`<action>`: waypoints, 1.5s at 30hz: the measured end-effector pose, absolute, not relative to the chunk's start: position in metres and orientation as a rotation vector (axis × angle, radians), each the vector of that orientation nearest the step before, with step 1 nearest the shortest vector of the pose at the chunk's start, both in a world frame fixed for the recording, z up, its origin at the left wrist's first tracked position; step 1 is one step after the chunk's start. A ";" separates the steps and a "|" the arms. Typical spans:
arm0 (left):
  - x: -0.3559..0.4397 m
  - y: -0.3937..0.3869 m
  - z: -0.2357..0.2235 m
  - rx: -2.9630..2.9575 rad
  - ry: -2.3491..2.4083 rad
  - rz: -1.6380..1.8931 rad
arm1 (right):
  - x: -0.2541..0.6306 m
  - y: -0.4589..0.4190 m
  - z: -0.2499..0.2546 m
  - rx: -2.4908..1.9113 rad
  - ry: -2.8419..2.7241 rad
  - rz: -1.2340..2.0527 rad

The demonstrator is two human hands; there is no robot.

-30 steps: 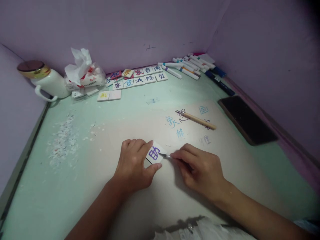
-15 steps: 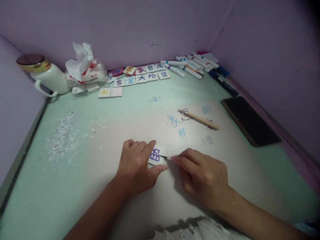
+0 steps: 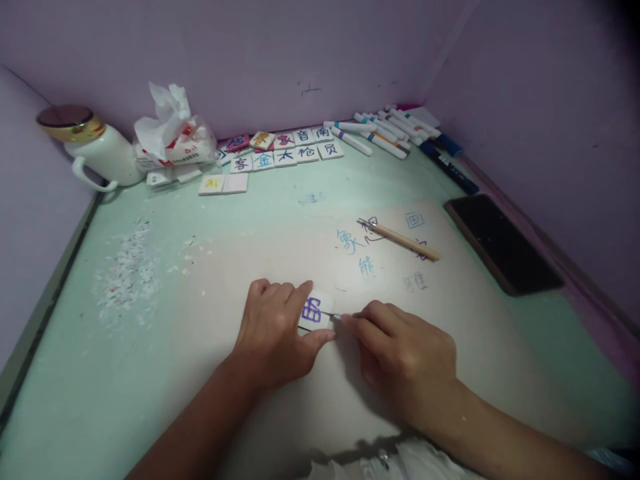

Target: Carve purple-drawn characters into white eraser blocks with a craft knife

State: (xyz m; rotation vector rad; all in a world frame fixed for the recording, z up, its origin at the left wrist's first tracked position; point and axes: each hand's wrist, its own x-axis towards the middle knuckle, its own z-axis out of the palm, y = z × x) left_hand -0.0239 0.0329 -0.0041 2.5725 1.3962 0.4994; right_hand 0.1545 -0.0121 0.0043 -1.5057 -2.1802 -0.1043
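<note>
My left hand (image 3: 273, 330) pinches a small white tile (image 3: 316, 311) with a purple character against the tabletop, forefinger above it and thumb below. My right hand (image 3: 405, 353) is closed on a thin metal-tipped tool (image 3: 336, 315) whose point touches the tile's right edge. Both hands rest on the pale worn middle of the green mat (image 3: 150, 360).
A wooden-handled tool (image 3: 403, 240) lies on inked characters to the right. A dark phone (image 3: 503, 243) sits at the right edge. At the back are rows of character tiles (image 3: 283, 152), marker pens (image 3: 380, 127), a tissue pack (image 3: 173, 140) and a white mug (image 3: 95, 150). White scraps (image 3: 127, 277) litter the left.
The tile has been turned flatter under my left fingers, and my right hand has slid closer, so less of the tool's tip shows.
</note>
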 end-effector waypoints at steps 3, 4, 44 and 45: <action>-0.024 0.032 -0.004 2.568 1.403 0.490 | 0.151 -0.014 0.006 -1.541 -2.186 -0.145; -0.024 0.032 -0.004 2.568 1.402 0.488 | 0.150 -0.015 0.007 -1.538 -2.198 -0.154; -0.024 0.033 -0.004 2.587 1.382 0.497 | 0.161 -0.014 0.004 -1.547 -2.000 -0.026; -0.024 0.033 -0.004 2.587 1.384 0.497 | 0.162 -0.014 0.004 -1.545 -2.001 -0.013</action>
